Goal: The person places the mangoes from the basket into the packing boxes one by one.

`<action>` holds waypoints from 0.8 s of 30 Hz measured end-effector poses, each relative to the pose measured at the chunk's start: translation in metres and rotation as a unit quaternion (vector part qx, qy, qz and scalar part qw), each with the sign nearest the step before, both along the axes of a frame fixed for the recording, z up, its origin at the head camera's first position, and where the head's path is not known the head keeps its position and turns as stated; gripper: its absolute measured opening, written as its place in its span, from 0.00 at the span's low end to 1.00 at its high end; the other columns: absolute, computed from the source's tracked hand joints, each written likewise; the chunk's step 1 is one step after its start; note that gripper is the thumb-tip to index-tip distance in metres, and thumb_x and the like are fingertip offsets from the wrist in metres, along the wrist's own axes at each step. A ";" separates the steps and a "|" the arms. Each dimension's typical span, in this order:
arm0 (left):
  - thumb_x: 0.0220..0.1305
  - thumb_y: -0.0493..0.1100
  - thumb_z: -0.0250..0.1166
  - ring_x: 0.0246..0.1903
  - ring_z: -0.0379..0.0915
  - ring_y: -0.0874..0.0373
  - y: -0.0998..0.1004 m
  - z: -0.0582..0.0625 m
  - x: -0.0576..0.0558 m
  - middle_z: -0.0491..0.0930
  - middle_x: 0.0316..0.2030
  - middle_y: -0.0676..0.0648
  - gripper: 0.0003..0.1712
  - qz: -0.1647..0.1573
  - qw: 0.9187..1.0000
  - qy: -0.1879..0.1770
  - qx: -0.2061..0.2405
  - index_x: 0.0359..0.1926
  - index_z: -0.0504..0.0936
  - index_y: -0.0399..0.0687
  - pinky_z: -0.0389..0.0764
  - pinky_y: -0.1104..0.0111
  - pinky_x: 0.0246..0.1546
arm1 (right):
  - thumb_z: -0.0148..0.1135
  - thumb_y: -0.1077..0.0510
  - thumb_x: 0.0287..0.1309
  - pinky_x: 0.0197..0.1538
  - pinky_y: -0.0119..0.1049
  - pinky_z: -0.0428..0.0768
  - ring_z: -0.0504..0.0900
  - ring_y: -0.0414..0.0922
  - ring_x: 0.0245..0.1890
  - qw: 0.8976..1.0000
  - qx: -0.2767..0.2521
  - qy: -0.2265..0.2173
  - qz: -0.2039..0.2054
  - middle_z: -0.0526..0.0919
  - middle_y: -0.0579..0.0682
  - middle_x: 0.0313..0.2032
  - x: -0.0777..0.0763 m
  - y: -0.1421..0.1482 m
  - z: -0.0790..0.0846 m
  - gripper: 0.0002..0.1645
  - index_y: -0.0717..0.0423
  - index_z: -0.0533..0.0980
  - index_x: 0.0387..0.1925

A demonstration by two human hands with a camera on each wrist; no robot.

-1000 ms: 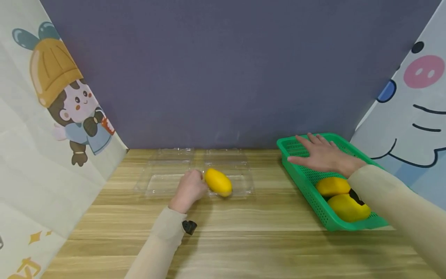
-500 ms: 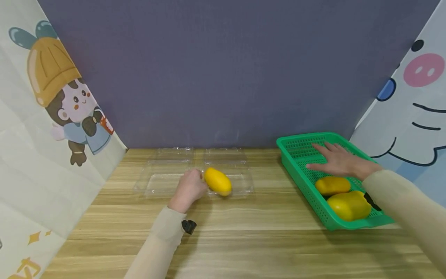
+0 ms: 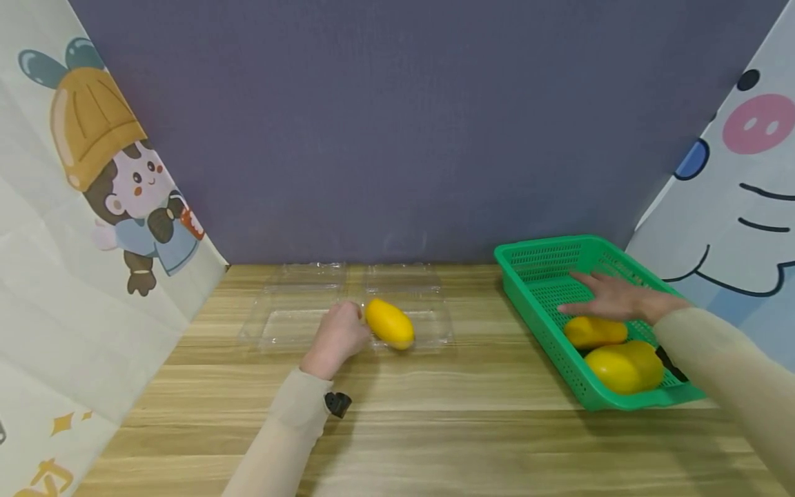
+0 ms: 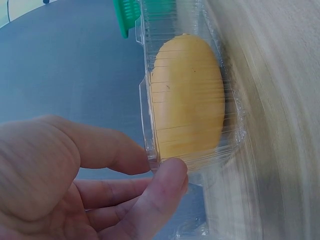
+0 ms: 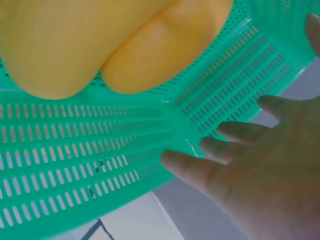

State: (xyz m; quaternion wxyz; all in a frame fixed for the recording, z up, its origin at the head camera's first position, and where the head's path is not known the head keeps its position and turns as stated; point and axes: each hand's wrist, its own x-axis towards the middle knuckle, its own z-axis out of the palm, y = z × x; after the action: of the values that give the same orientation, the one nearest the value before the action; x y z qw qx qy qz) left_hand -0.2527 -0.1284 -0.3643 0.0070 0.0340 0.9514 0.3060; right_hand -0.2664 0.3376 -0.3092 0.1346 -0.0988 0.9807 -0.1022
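My left hand (image 3: 338,335) pinches the near rim of a clear plastic clamshell box (image 3: 428,323) between thumb and fingers. Inside that box lies one yellow mango (image 3: 389,324), seen through the clear wall in the left wrist view, where the fingertips sit right at the box corner. On the right, my right hand (image 3: 611,297) is spread over a green slotted basket (image 3: 539,324), palm down, holding nothing. Close below it in the basket are a smaller mango (image 3: 593,333) and a larger mango (image 3: 624,367); the right wrist view shows them lying side by side.
A second clear clamshell box (image 3: 288,328) stands to the left, its lid open toward the back. A grey-blue panel (image 3: 397,138) rises behind the wooden table (image 3: 435,428). Printed cartoon sheets flank both sides.
My right hand has moved right and toward me over the basket, lower and nearer the mangoes. The left hand, the box and its mango stay in place.
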 end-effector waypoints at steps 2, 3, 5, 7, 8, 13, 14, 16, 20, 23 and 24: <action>0.53 0.31 0.61 0.14 0.50 0.61 0.000 0.000 0.000 0.57 0.15 0.53 0.20 -0.001 1.000 0.004 -0.004 0.18 0.58 0.51 0.54 0.71 0.14 | 0.56 0.29 0.64 0.60 0.82 0.50 0.46 0.84 0.67 1.000 0.001 -0.013 -0.001 0.46 0.86 0.68 0.000 0.002 -0.003 0.62 0.74 0.49 0.75; 0.53 0.31 0.61 0.14 0.50 0.61 0.000 0.000 0.000 0.56 0.15 0.53 0.20 -0.001 1.000 0.006 -0.006 0.18 0.58 0.51 0.54 0.71 0.14 | 0.56 0.28 0.64 0.60 0.82 0.51 0.46 0.84 0.67 1.000 0.000 -0.022 -0.001 0.46 0.86 0.69 0.000 0.003 -0.004 0.63 0.74 0.48 0.75; 0.53 0.31 0.60 0.14 0.50 0.61 0.000 0.000 0.000 0.56 0.15 0.53 0.21 -0.002 1.000 0.008 -0.007 0.18 0.58 0.51 0.54 0.71 0.14 | 0.56 0.29 0.65 0.61 0.81 0.52 0.47 0.83 0.67 0.999 -0.006 -0.042 0.002 0.46 0.85 0.69 0.000 0.005 -0.006 0.63 0.75 0.47 0.75; 0.53 0.30 0.60 0.14 0.50 0.61 -0.001 0.000 0.000 0.56 0.15 0.53 0.21 -0.002 1.000 0.009 -0.007 0.17 0.58 0.51 0.54 0.71 0.15 | 0.57 0.29 0.65 0.61 0.80 0.54 0.47 0.83 0.67 0.998 -0.011 -0.062 0.006 0.46 0.84 0.69 0.000 0.005 -0.007 0.63 0.75 0.46 0.75; 0.53 0.30 0.60 0.14 0.50 0.61 -0.001 0.000 0.000 0.56 0.15 0.53 0.20 -0.002 1.000 0.008 -0.006 0.18 0.58 0.51 0.54 0.71 0.14 | 0.57 0.29 0.65 0.61 0.79 0.54 0.48 0.83 0.67 0.997 -0.012 -0.070 0.009 0.47 0.84 0.70 0.000 0.005 -0.007 0.63 0.75 0.47 0.75; 0.53 0.30 0.61 0.14 0.51 0.61 0.000 0.000 0.001 0.58 0.16 0.52 0.20 0.000 1.000 0.004 0.000 0.18 0.59 0.51 0.55 0.71 0.14 | 0.58 0.29 0.63 0.59 0.80 0.57 0.49 0.83 0.67 0.994 -0.007 -0.104 0.014 0.50 0.83 0.70 0.000 0.003 -0.008 0.61 0.71 0.50 0.75; 0.53 0.30 0.61 0.13 0.51 0.61 0.000 0.000 0.001 0.58 0.16 0.52 0.20 -0.001 1.000 0.004 -0.001 0.18 0.59 0.51 0.55 0.71 0.14 | 0.59 0.29 0.63 0.59 0.80 0.57 0.49 0.83 0.67 0.994 -0.006 -0.113 0.012 0.50 0.83 0.70 0.001 0.002 -0.009 0.61 0.71 0.50 0.75; 0.53 0.30 0.61 0.13 0.51 0.61 0.000 0.000 0.001 0.58 0.16 0.52 0.20 -0.003 1.000 0.004 0.000 0.18 0.59 0.51 0.55 0.71 0.14 | 0.58 0.29 0.63 0.58 0.80 0.58 0.49 0.84 0.67 0.991 -0.002 -0.132 0.006 0.50 0.82 0.70 0.001 0.002 -0.011 0.62 0.70 0.50 0.76; 0.53 0.29 0.60 0.13 0.50 0.61 0.000 0.001 0.000 0.58 0.16 0.52 0.21 -0.005 1.000 0.005 -0.001 0.18 0.59 0.51 0.54 0.72 0.14 | 0.59 0.28 0.62 0.56 0.79 0.62 0.50 0.84 0.66 0.988 0.011 -0.155 -0.002 0.50 0.80 0.71 0.001 0.004 -0.016 0.61 0.68 0.51 0.76; 0.53 0.30 0.60 0.13 0.51 0.61 0.001 0.000 0.000 0.58 0.16 0.52 0.20 -0.003 1.000 0.007 -0.002 0.18 0.59 0.51 0.55 0.72 0.14 | 0.60 0.28 0.60 0.55 0.78 0.64 0.52 0.83 0.66 0.987 0.020 -0.159 -0.007 0.51 0.80 0.71 0.000 0.006 -0.020 0.62 0.68 0.53 0.76; 0.53 0.30 0.60 0.13 0.51 0.61 0.001 0.000 0.001 0.59 0.16 0.52 0.20 -0.003 1.000 0.007 -0.004 0.18 0.59 0.51 0.55 0.72 0.14 | 0.61 0.28 0.60 0.56 0.78 0.63 0.51 0.82 0.67 0.987 0.021 -0.160 -0.011 0.51 0.79 0.71 -0.001 0.007 -0.022 0.62 0.68 0.53 0.76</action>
State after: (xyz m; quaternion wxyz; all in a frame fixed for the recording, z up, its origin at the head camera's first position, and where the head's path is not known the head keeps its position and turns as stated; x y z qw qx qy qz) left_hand -0.2522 -0.1273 -0.3640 0.0010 0.0391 0.9524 0.3024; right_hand -0.2673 0.3443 -0.3309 0.2903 -0.0676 0.9496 -0.0973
